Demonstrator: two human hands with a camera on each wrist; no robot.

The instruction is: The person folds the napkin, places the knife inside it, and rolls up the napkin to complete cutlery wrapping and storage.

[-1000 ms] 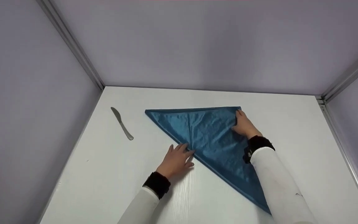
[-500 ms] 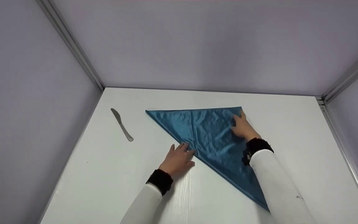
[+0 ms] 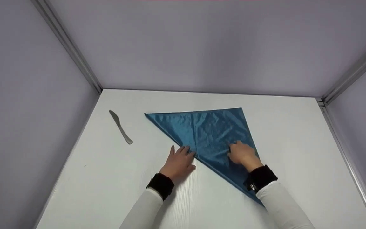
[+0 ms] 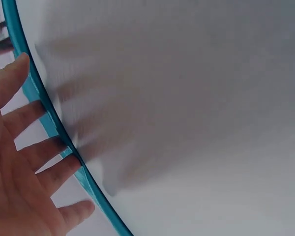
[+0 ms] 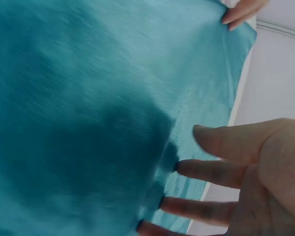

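Here, a blue cloth (image 3: pixel 208 133), folded into a triangle, is lying flat near the middle of the white bench (image 3: pixel 297 152), its long folded edge running from the far left toward the near right. The left hand (image 3: pixel 179 163) is resting with straight, spread fingers (image 4: pixel 49 147) on the bench, fingertips touching that folded edge and gripping nothing. The right hand (image 3: pixel 242 154) is pressing flat on the cloth near its right edge, fingers (image 5: pixel 211 172) extended, nothing clasped. A table knife (image 3: pixel 120 127) is lying well apart, toward the bench's far left corner.
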